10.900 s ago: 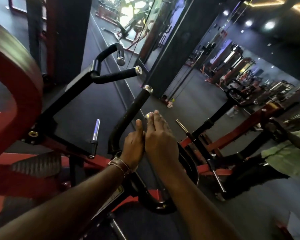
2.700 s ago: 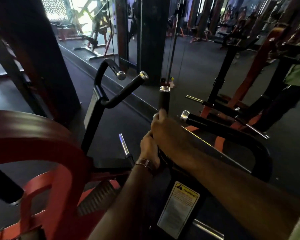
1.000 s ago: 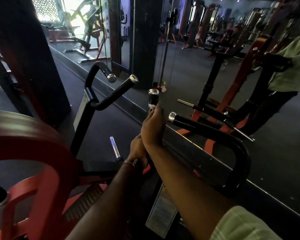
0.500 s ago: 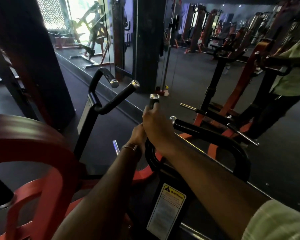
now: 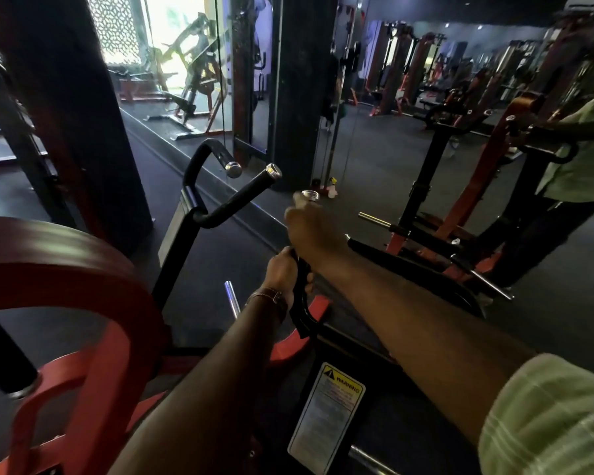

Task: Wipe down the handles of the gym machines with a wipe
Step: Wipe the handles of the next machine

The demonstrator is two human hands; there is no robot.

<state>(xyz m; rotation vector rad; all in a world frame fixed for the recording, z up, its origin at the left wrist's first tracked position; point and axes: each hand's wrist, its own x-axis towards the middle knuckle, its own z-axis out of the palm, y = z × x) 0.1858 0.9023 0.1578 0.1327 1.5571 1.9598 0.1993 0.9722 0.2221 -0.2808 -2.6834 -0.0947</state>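
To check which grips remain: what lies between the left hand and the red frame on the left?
In the head view, a chrome peg and a black handle post stand between the left hand and the red frame.

Black handle with silver cap. Second black handle, also silver-capped. Red frame at left. White label with yellow band and black print. Pale green sleeve with faint lighter stripes. Brown strap on wrist. Dark grey floor. Window screen white, small lattice pattern.
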